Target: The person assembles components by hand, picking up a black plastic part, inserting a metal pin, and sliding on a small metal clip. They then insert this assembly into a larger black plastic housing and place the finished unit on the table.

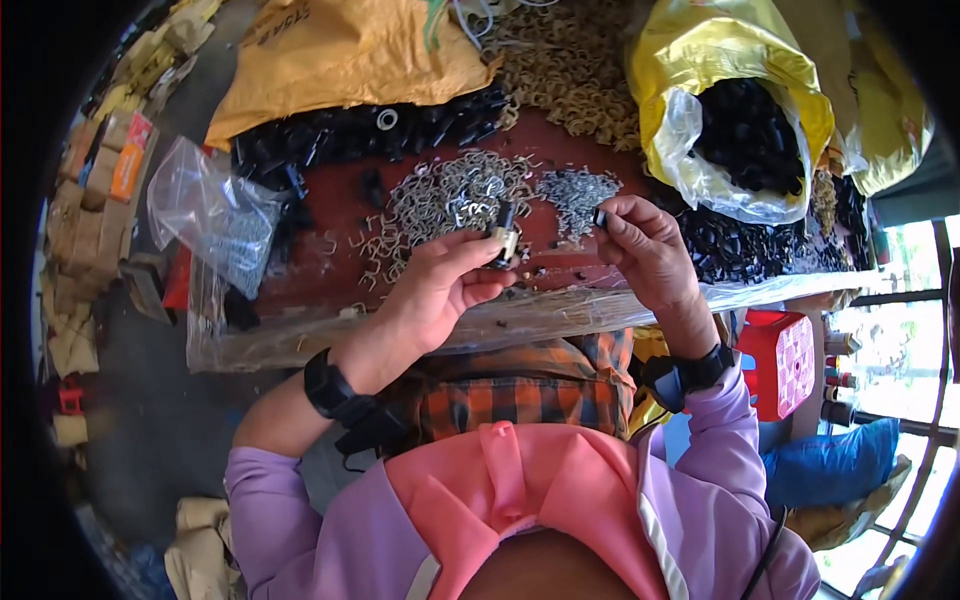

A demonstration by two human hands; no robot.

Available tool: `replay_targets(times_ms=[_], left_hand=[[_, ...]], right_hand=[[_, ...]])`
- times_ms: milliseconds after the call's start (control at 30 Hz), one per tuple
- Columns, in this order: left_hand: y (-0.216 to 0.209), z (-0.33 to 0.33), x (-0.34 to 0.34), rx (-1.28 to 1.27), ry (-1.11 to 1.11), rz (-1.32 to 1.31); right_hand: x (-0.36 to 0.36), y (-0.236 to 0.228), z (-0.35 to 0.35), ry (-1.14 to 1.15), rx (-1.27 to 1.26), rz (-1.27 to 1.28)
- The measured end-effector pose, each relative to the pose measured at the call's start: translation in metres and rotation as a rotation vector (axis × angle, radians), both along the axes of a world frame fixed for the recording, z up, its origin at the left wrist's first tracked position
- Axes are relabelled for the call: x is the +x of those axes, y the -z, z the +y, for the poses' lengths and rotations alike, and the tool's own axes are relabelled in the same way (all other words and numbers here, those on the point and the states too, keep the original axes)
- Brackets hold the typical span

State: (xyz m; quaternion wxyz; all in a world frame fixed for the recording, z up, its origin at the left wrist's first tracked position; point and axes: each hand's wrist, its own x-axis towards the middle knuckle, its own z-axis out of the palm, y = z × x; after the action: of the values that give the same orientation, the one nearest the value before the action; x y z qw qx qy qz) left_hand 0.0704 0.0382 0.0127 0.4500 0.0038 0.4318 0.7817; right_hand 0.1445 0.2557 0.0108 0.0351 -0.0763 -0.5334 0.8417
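Note:
My left hand (450, 280) is closed around a small black plastic fitting with a beige band (508, 243), its black stem pointing up. Between the thumb and fingers of my right hand (648, 250) is a small black plastic piece (600, 217). The hands are apart, both above the near side of the red tabletop (330, 190). Just beyond my left hand lies a heap of U-shaped metal clips (430, 195). A smaller pile of silvery screws or pins (578, 190), too fine to tell which, lies between the hands.
Black plastic parts (350, 135) spill from an orange-yellow sack (360, 60) at the back left. Curved beige pieces (575, 70) are heaped at the back. A yellow sack (665, 60) of black parts stands right. A clear bag (240, 235) lies left; a red stool (775, 365) stands right.

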Motion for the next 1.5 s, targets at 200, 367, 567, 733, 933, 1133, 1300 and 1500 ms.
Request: replay_targets(times_ms=[200,367,567,733,933,1133,1300,1500], left_hand=[[-0.008,0.006,0.002,-0.008,0.028,0.027],[-0.007,0.009,-0.004,0.017,0.054,0.023],[0.001,0.011,0.0,0.024,0.102,-0.054],[0.003,0.011,-0.002,0.029,0.129,-0.067],[0.006,0.017,-0.002,0.057,0.154,-0.129],[0.006,0.024,0.004,0.083,0.241,-0.151],[0.002,0.024,0.004,0.052,0.291,-0.119],[0.001,0.021,-0.008,0.016,0.29,-0.03]], right_hand=[[-0.005,-0.009,-0.024,-0.123,0.021,0.002],[-0.006,-0.017,-0.033,-0.197,0.236,0.023],[-0.007,-0.016,-0.038,-0.168,0.546,0.078],[-0.005,-0.032,-0.053,-0.088,0.366,0.012],[-0.007,-0.021,-0.048,0.11,1.089,0.437],[-0.005,-0.012,-0.036,0.193,1.384,0.708],[-0.003,-0.008,-0.031,0.157,1.409,0.729],[0.001,-0.017,0.005,0.208,1.489,0.748]])
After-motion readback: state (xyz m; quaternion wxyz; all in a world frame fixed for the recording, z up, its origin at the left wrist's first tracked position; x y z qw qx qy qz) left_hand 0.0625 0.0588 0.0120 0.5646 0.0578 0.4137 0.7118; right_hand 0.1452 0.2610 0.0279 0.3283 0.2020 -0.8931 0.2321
